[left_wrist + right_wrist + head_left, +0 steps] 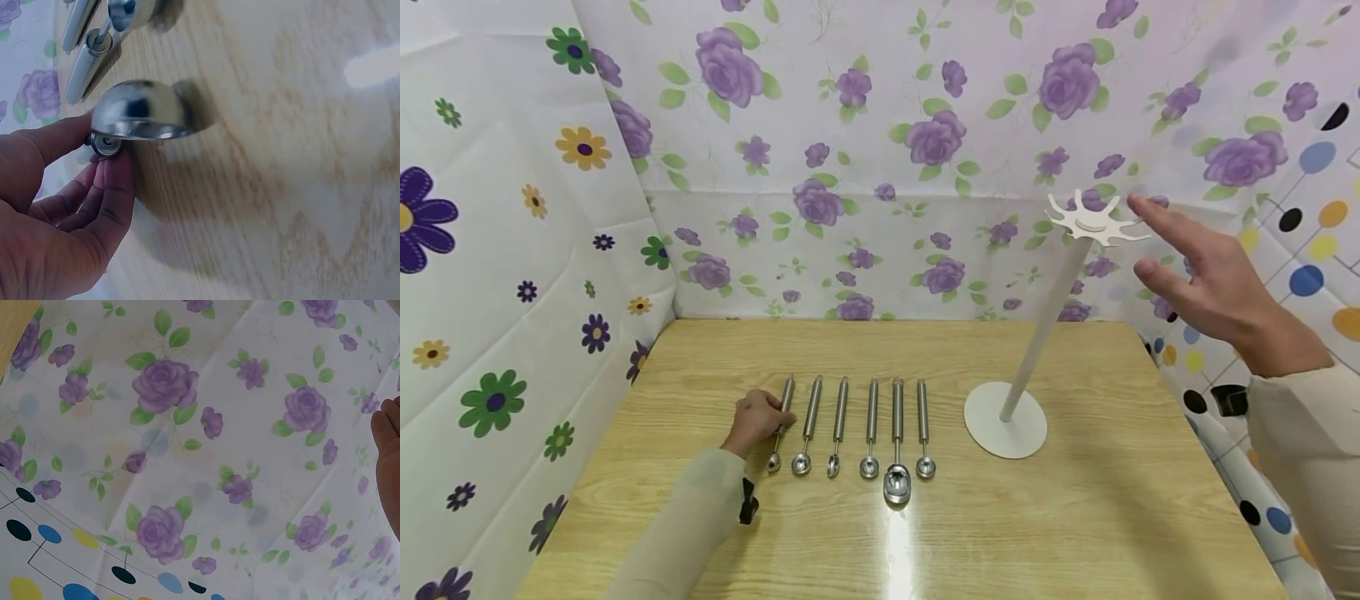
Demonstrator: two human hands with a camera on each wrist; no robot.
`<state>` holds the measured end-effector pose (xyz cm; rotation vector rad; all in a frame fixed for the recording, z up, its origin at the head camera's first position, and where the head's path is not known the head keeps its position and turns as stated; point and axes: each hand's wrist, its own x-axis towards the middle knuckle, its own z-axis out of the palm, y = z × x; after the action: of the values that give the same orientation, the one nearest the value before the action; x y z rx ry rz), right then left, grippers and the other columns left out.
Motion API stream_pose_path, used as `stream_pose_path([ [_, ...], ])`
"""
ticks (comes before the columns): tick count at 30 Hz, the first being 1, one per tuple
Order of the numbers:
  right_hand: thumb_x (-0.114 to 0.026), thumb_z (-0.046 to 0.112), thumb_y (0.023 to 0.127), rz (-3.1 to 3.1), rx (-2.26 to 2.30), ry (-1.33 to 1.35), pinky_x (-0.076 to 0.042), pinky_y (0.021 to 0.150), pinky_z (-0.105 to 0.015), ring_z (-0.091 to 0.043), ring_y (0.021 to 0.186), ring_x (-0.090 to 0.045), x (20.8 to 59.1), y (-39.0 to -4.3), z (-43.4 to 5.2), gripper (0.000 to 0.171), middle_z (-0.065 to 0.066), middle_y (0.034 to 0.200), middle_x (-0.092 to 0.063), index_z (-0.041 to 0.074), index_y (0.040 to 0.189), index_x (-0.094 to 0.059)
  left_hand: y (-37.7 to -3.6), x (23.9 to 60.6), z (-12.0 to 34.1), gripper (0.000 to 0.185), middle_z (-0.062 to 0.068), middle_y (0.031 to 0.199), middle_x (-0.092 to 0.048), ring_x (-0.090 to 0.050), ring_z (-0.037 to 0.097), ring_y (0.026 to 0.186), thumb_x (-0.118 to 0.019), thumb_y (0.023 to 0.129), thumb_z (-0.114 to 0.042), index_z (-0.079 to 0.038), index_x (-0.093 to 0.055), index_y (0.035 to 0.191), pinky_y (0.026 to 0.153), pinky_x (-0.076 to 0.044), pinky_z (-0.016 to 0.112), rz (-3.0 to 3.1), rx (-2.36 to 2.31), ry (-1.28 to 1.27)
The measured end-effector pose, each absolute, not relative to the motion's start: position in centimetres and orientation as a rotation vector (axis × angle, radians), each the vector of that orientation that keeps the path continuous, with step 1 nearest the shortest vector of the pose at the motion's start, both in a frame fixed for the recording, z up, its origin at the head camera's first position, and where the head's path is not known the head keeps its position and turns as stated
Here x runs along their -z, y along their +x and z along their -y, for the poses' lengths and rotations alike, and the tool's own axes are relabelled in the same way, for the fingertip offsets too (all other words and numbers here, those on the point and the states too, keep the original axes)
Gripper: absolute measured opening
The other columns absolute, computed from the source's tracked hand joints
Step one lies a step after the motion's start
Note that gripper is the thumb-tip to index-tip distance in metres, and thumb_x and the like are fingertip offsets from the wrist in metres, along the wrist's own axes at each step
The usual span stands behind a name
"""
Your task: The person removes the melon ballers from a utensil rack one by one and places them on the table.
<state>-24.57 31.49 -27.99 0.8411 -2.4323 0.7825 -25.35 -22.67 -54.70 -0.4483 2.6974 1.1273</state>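
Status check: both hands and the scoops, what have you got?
Left hand grips the leftmost scoop, still on the table. Right hand open, raised beside the white rack's top, holding nothing. Five more scoops lying in the row. Nothing blocking.

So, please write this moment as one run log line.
left hand: grips leftmost scoop | right hand: open beside white stand

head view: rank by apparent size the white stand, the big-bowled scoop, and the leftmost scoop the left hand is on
1. white stand: largest by far, its pole rising from the base disc to a star-shaped top.
2. big-bowled scoop: longest of the row, with the widest bowl.
3. leftmost scoop: smallest as seen, though the left hand covers part of its handle.
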Motion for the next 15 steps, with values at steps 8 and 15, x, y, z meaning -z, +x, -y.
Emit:
stream_pose_path([
  [8,-0.056,0.026,0.103,2.44,-0.791,0.838,-0.021,0.119,-0.03,-0.002,0.142,-0.029,28.0,-24.29,-31.33,0.058,-0.002,0.159,-0.034,0.024,0.157,-0.035,-24.91,55.0,22.5,0.026,0.012,0.083,-0.067,-0.062,0.019,0.07,-0.086,0.08,-0.014,0.003,-0.069,0.09,0.06,-0.052,0.029,-2.714,-1.153,-0.457],
  [15,-0.056,0.025,0.103,2.46,-0.798,0.831,-0.021,0.119,-0.049,-0.001,0.141,-0.027,27.89,-24.09,-31.33,0.059,-0.006,0.16,-0.033,0.025,0.157,-0.033,-24.67,55.2,22.59,0.027,0.013,0.083,-0.068,-0.063,0.021,0.073,-0.087,0.079,-0.014,0.003,-0.069,0.089,0.062,-0.053,0.031,-2.728,-1.186,-0.425],
])
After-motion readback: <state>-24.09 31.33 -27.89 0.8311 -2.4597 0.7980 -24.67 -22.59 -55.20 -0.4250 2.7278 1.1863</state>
